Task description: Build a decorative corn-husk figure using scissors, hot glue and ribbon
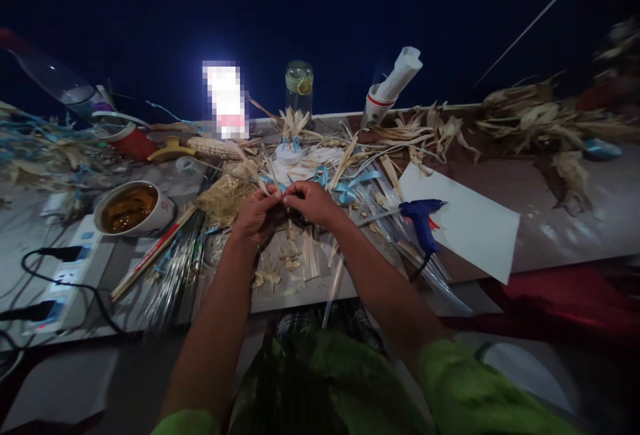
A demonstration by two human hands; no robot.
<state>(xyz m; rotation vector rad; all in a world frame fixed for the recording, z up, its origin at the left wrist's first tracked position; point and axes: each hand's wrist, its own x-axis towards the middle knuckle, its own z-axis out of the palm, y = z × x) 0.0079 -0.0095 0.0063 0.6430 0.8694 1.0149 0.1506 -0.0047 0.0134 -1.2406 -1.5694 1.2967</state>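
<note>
My left hand (259, 214) is pinched closed on a pale strip of dried corn husk (254, 172), which sticks up past the fingertips. Close against it, my right hand (311, 202) is also pinched closed; whatever lies between its fingertips is too small to make out. Light blue ribbon (364, 180) lies just beyond the hands. Behind it stands a small white round base (289, 153) with blue-tied husk pieces (295, 123) on top. Husk scraps (287, 262) are scattered on the table below my hands.
At left are a bowl of brown liquid (131, 208), a power strip (75, 282) with cables, and a bundle of clear sticks (173, 282). A blue glue gun (424, 222) rests by white card (465, 222) at right. A bottle (299, 92) and paper cup (376, 107) stand behind.
</note>
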